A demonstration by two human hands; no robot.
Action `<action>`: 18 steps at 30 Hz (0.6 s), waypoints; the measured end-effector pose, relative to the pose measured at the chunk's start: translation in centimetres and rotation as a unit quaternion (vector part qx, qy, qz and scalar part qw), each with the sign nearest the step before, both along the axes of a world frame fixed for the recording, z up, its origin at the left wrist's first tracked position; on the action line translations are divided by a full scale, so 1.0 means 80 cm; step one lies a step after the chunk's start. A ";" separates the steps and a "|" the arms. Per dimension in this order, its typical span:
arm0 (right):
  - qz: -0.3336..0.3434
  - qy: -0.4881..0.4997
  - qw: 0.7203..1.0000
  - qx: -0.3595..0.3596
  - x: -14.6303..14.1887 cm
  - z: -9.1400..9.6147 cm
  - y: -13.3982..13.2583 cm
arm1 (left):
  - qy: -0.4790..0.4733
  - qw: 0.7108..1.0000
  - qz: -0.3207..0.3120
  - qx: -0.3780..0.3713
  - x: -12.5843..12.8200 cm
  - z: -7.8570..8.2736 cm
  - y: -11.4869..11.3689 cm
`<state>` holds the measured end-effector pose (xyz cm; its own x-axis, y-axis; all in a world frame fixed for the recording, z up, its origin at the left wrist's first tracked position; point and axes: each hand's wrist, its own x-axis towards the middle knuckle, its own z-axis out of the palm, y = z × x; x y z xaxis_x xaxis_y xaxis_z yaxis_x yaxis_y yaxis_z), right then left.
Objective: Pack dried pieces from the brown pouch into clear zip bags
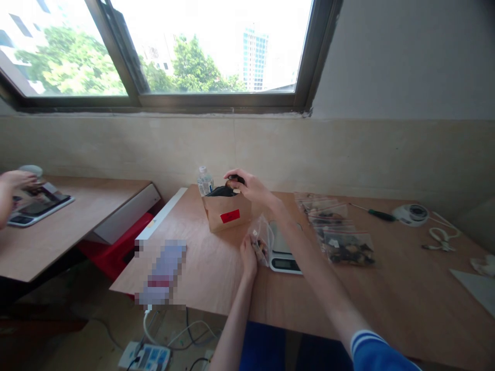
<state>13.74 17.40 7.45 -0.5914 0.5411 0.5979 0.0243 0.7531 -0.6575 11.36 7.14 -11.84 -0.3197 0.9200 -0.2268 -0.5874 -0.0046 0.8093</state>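
Observation:
My right hand (pixel 247 186) is closed on a few dark and tan pieces (pixel 234 181) over the open top of a brown paper bag (pixel 216 217). The paper bag stands upright, has a red label and shows a black lining or dark contents at its mouth. Lower down, my left hand (pixel 249 256) grips a clear plastic bag (pixel 261 245) with similar pieces inside, its top open. This bag touches the left side of a white digital scale (pixel 285 264), which my right forearm partly covers.
Several filled zip bags (pixel 350 248) lie right of the scale. Beyond are a screwdriver (pixel 381 214), a white dome camera (pixel 410 214) and a coiled cable (pixel 441 238). A water bottle (pixel 204 181) stands behind the paper bag. At left, another person's hand (pixel 17 179) is over a second scale (pixel 23 220).

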 end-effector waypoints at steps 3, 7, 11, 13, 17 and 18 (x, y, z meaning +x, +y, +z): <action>0.035 -0.011 0.999 -0.020 0.012 -0.001 -0.011 | 0.001 1.000 -0.003 0.002 0.001 -0.002 0.000; 0.061 -0.035 0.997 -0.018 0.024 -0.007 -0.025 | -0.001 1.000 -0.004 0.002 0.002 -0.005 0.001; 0.039 -0.080 0.993 0.073 0.024 -0.012 -0.027 | -0.002 1.000 -0.007 -0.001 0.002 -0.007 0.001; 0.016 -0.118 0.984 0.129 0.020 -0.011 -0.027 | 0.001 1.000 -0.007 -0.004 0.001 -0.007 0.001; -0.038 -0.211 0.955 0.205 0.010 -0.004 -0.034 | 0.014 1.000 -0.004 -0.010 0.000 -0.004 0.001; -0.048 -0.234 0.947 0.215 0.008 -0.003 -0.037 | 0.016 1.000 -0.004 -0.011 0.000 -0.003 0.001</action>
<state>14.39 14.47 7.25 -0.8068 0.3723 0.4587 0.3194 0.9281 -0.1915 11.34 7.20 -12.11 -0.3198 0.9175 -0.2366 -0.5606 0.0181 0.8279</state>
